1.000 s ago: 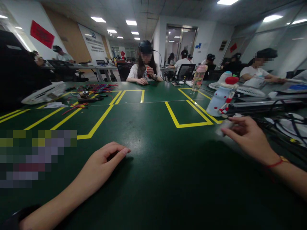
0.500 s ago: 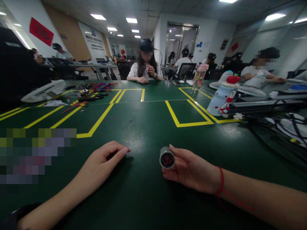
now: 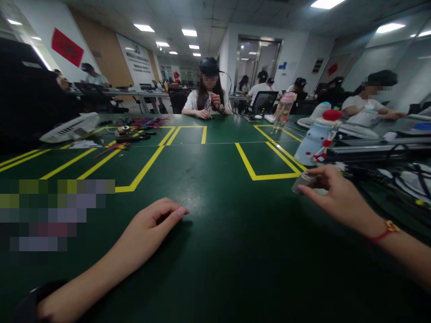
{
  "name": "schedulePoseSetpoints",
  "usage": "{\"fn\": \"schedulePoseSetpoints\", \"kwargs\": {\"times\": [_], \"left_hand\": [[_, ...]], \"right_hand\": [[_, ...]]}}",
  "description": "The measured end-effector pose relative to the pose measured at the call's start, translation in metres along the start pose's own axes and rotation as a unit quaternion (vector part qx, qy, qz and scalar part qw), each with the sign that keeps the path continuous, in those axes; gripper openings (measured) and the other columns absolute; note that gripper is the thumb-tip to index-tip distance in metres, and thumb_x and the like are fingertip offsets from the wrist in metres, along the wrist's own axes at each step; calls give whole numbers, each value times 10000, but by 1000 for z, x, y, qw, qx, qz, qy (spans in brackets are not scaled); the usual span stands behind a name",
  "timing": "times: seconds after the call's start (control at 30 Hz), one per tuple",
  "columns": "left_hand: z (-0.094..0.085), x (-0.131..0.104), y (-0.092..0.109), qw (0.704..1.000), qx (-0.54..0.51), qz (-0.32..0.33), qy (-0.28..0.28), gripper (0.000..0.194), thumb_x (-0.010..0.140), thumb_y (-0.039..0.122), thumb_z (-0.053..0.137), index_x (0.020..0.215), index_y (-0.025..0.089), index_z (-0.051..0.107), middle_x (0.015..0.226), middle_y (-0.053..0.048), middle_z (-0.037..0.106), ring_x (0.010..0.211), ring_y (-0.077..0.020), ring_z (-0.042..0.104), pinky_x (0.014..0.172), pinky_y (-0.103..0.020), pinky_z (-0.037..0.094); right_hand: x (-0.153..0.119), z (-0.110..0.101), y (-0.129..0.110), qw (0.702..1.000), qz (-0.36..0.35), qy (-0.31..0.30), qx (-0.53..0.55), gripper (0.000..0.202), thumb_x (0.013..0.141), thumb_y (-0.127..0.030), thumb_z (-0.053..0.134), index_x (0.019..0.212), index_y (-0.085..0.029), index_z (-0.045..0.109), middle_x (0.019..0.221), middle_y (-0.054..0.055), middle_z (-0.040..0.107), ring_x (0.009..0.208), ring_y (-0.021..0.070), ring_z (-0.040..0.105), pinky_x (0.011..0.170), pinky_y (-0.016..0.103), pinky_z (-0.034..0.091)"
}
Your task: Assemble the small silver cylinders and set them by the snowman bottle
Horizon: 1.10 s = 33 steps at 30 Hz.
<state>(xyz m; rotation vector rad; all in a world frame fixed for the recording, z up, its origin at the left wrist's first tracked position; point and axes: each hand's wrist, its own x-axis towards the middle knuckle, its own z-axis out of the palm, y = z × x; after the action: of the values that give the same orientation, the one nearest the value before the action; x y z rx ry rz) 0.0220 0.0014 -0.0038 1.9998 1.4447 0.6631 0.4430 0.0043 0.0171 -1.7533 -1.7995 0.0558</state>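
My right hand (image 3: 340, 197) grips a small cylindrical jar (image 3: 301, 183) between thumb and fingers, at the right of the green table near the yellow tape corner. The jar is tilted, its side looks grey and see-through, and the fingers cover part of it. My left hand (image 3: 155, 224) rests on the table left of the middle, fingers curled and thumb tip close to the index fingertip. Nothing shows in it. A light blue bottle (image 3: 308, 146) with a red top stands just beyond my right hand.
Black cables (image 3: 400, 188) and metal rails (image 3: 373, 150) lie at the right. A clear bottle with a pink lid (image 3: 283, 112) stands further back. On the left are a white fan (image 3: 70, 128) and loose wires (image 3: 148, 122). A person (image 3: 208, 89) sits opposite.
My right hand has carried the jar to the right and away from me, turning it so its open-looking end with red inside no longer faces me. My left hand stays put.
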Motion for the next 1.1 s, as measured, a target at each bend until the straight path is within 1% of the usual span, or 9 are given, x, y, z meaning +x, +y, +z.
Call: {"fn": "schedulePoseSetpoints", "kwargs": {"times": [0.07, 0.17, 0.23, 0.37, 0.57, 0.63, 0.8, 0.97, 1.1], "left_hand": [[1, 0, -1, 1000, 1, 1, 0, 294, 911, 487, 483, 898, 264, 674, 926, 10, 639, 883, -189, 602, 785, -303, 432], [1, 0, 0, 1000, 4, -6, -1, 305, 907, 498, 482, 902, 264, 678, 937, 7, 642, 894, -195, 602, 789, -308, 432], [1, 0, 1, 1000, 6, -11, 1, 312, 906, 503, 481, 901, 263, 679, 939, 5, 643, 898, -198, 602, 791, -310, 432], [0, -2, 6, 1000, 6, -20, 6, 314, 908, 501, 478, 909, 258, 677, 940, 2, 645, 900, -200, 604, 785, -310, 439], [0, -1, 5, 1000, 15, -9, 11, 309, 907, 497, 486, 910, 255, 676, 943, -6, 649, 906, -207, 604, 806, -323, 439], [0, -1, 2, 1000, 17, -5, 10, 307, 909, 493, 484, 907, 254, 676, 941, -11, 649, 902, -209, 603, 807, -330, 444], [4, -4, 4, 999, 28, 33, 14, 249, 911, 431, 514, 1073, 284, 633, 1049, -23, 612, 916, -203, 585, 774, -321, 468], [19, -6, 41, 992, 3, 122, -11, 264, 917, 348, 526, 1170, 345, 606, 1122, -17, 571, 1004, -195, 555, 871, -322, 463], [24, 2, 72, 987, -22, 154, -34, 186, 897, 349, 555, 998, 324, 709, 1038, -18, 593, 977, -197, 567, 859, -324, 473]], "right_hand": [[-3, 0, 12, 1000, 13, 3, 0, 525, 727, -508, 657, 1108, -182, 501, 1008, 92, 609, 844, 222, 625, 724, 393, 537], [-10, 9, 8, 997, 8, -21, 75, 503, 737, -466, 668, 1125, -197, 494, 1065, 91, 595, 895, 210, 623, 772, 381, 548], [-18, 20, -8, 984, -35, -44, 168, 439, 765, -388, 668, 1126, -216, 486, 1129, 81, 577, 989, 195, 612, 853, 361, 540], [-35, 38, -52, 931, -163, -124, 301, 351, 815, -203, 624, 1131, -260, 484, 1236, 46, 538, 1146, 162, 551, 984, 355, 481], [-50, 53, -111, 870, -213, -252, 365, 204, 876, -187, 541, 1068, -253, 561, 1219, 25, 570, 1113, 120, 565, 953, 311, 482], [-50, 58, -120, 860, -207, -277, 376, 235, 868, -214, 558, 1101, -244, 569, 1203, 35, 584, 1108, 126, 566, 967, 315, 470], [-52, 67, -125, 849, -89, -308, 420, 514, 790, -243, 666, 1247, -249, 432, 1182, 38, 600, 1082, 128, 586, 973, 314, 469], [-53, 68, -125, 837, -79, -322, 435, 591, 779, -231, 672, 1276, -237, 353, 1171, 45, 606, 1078, 128, 591, 978, 331, 461], [-53, 69, -124, 842, -81, -331, 418, 670, 756, -271, 698, 1318, -239, 334, 1194, 54, 598, 1087, 139, 585, 977, 341, 455]]}}
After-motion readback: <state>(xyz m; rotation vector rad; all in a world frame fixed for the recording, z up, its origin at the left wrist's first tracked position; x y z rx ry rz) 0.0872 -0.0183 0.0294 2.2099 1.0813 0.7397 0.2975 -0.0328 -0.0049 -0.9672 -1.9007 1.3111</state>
